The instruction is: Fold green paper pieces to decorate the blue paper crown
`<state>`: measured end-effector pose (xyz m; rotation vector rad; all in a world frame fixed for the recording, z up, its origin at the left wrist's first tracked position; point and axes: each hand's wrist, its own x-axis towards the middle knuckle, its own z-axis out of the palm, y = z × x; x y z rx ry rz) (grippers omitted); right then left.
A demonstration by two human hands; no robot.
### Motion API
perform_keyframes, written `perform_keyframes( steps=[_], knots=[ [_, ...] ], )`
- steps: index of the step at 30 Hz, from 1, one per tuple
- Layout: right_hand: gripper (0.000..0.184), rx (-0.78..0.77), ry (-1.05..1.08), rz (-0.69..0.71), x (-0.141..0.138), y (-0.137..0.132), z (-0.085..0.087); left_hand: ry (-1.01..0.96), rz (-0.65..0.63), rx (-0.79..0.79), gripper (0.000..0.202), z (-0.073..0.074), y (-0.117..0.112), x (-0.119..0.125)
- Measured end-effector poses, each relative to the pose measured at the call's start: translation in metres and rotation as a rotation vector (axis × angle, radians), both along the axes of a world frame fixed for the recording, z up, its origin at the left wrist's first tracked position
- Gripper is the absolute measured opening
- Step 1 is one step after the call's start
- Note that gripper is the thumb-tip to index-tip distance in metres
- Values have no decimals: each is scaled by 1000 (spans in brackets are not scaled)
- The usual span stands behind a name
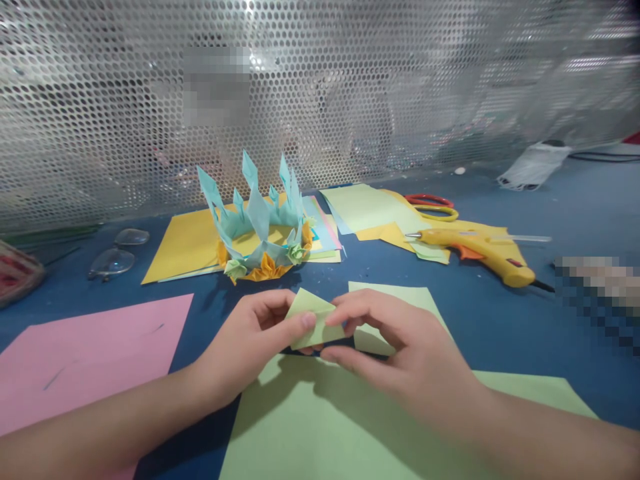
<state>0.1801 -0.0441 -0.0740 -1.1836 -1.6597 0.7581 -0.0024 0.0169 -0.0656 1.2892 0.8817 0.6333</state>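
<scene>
A small folded piece of light green paper (313, 319) is pinched between both hands just above the table. My left hand (250, 343) grips its left side with thumb and fingers. From the right, my right hand (400, 347) pinches its other edge. Under my hands lies a large light green sheet (320, 427), with a smaller green sheet (395, 300) behind my right hand. A paper crown (260, 227) of light blue spikes with yellow and green flowers stands further back on yellow paper (183, 247).
A pink sheet (85, 357) lies at the left. A yellow glue gun (480, 250), red-and-yellow scissors (433, 205) and more paper sheets (370, 210) sit at the back right. Eyeglasses (117, 253) rest at the back left. A perforated metal screen (320, 87) closes off the back.
</scene>
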Motion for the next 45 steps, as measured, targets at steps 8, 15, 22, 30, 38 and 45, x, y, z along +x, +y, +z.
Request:
perform_keyframes(
  steps=[8,15,22,30,38,45],
  knots=[
    [8,-27,23,-57,-1,2,1,-75,-30,30,17,5,-1,4],
    [10,-158,89,-105,0,4,3,-66,-27,22,11,4,-3,2],
    [14,-123,90,-88,0,3,2,2,32,25,5,6,-6,3],
    [9,-253,191,-82,-2,3,6,61,113,70,15,11,-7,5],
    [8,-247,257,-94,-1,1,3,0,95,55,13,10,-8,4],
    [3,-254,130,-56,-3,1,5,-12,91,34,15,11,-7,4]
  ],
)
